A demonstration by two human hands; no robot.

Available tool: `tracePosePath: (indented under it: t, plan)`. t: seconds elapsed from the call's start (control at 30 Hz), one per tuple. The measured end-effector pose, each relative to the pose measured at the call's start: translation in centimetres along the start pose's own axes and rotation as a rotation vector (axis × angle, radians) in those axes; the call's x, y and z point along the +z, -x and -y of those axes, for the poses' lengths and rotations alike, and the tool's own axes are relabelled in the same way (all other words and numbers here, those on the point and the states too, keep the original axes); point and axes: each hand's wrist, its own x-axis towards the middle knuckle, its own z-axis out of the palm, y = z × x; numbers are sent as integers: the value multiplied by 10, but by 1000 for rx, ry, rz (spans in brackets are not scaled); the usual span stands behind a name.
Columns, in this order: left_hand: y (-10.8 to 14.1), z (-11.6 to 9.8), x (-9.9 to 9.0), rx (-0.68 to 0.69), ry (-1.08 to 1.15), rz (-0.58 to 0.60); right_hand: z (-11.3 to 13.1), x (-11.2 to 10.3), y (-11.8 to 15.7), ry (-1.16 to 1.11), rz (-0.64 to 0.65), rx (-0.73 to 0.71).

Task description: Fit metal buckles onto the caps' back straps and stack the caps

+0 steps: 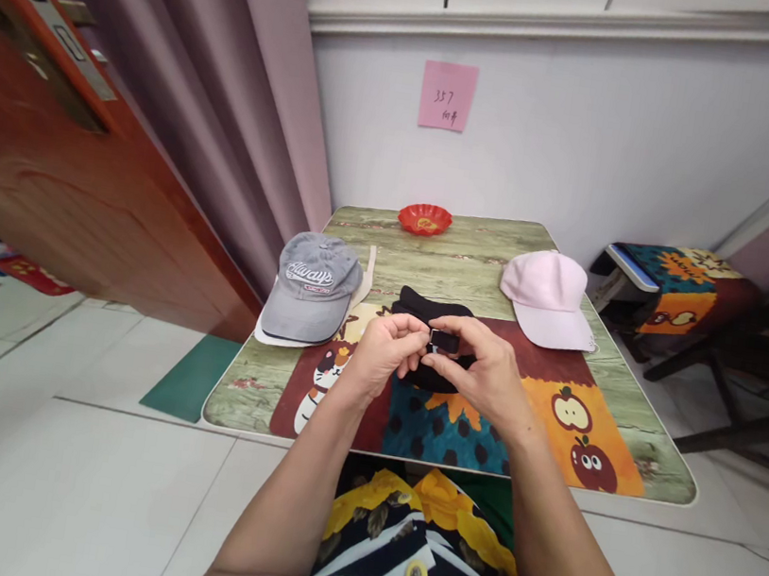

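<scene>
A black cap (418,302) lies on the patterned mat in the middle of the table, partly hidden behind both hands. My right hand (481,364) has its thumb and fingers pinched on the cap's black strap (447,342), which has a small metal buckle. Fingers of my left hand (391,351) are pressed together at the buckle end of that strap, touching it or very near it. To the left sits a grey cap (313,288) with white lettering, on top of a whitish one. A pale pink cap (550,297) rests at the right.
Near the wall, a red scalloped dish (424,220) stands at the table's back edge. The colourful mat (552,417) covers the front part of the table (240,401). A wooden door (104,191) is at the left, and a cloth-covered stool (686,283) at the right.
</scene>
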Motion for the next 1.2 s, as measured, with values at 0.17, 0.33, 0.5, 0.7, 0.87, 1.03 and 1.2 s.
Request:
tracePosePath:
  t: [0.17, 0.33, 0.5, 0.7, 0.87, 1.03, 1.2]
  plan:
    - [1, -3, -1, 5, -22, 15, -5, 2, -1, 90, -34, -39]
    - [2, -5, 1, 31, -77, -6, -5, 3, 0, 123, -60, -8]
    - [-1, -1, 0, 96, -157, -106, -2, 4, 0, 164, -112, 11]
    - [-4, 3, -6, 182, -253, -232, -3, 6, -1, 113, -129, 31]
    - [-7, 4, -11, 218, -359, -349, -5, 7, -1, 120, -150, 52]
    - [-10, 6, -16, 244, -408, -403, -8, 5, -2, 138, -158, 75]
    - [-11, 5, -20, 300, -499, -393, -11, 3, -5, 147, -129, 79]
